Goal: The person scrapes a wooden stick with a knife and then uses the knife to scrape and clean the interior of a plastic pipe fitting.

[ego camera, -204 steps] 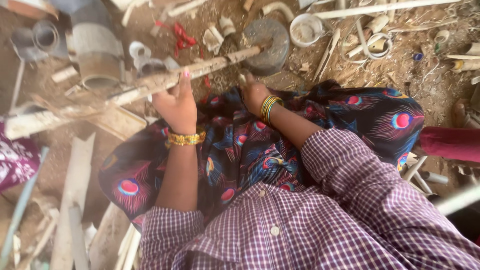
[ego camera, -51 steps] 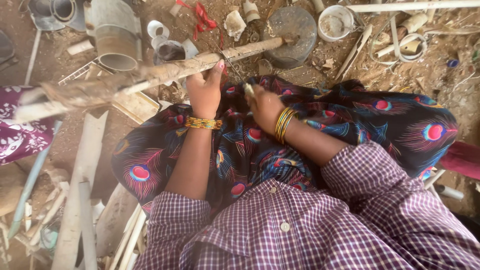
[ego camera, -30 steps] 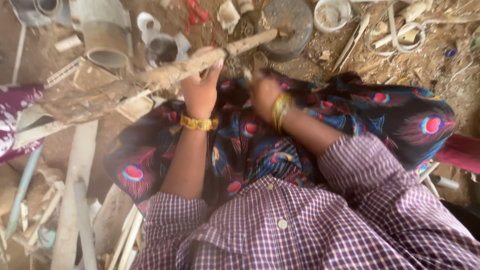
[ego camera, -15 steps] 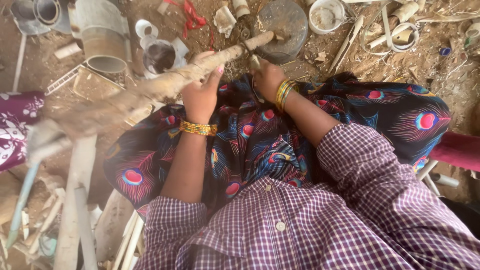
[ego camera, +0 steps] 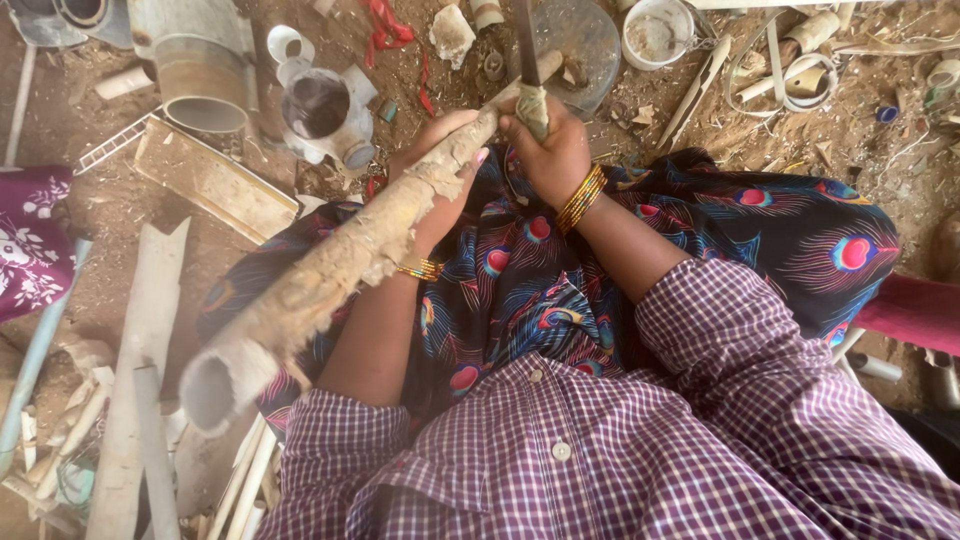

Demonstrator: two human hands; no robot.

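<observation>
A long hollow bamboo pole (ego camera: 330,275), rough and pale, slants from my lap up toward the ground ahead, its open end near the lower left. My left hand (ego camera: 445,175) grips the pole from underneath near its far part. My right hand (ego camera: 550,150) is closed around the wrapped handle of a dark-bladed knife (ego camera: 527,60), whose blade stands upright against the pole's far end. Gold bangles ring both wrists. I sit with a peacock-feather patterned cloth (ego camera: 700,240) over my legs.
Cut pipe sections (ego camera: 200,70), a white pipe fitting (ego camera: 320,105), a round flat stone (ego camera: 585,40), a small white bowl (ego camera: 655,30) and bamboo offcuts litter the dirt. Split strips (ego camera: 130,400) lie at the left. A purple-patterned cloth (ego camera: 30,240) shows at the left edge.
The pole's near end has swung up toward me and lies steeper. My right hand has raised the knife so its blade stands upright at the pole's far end.
</observation>
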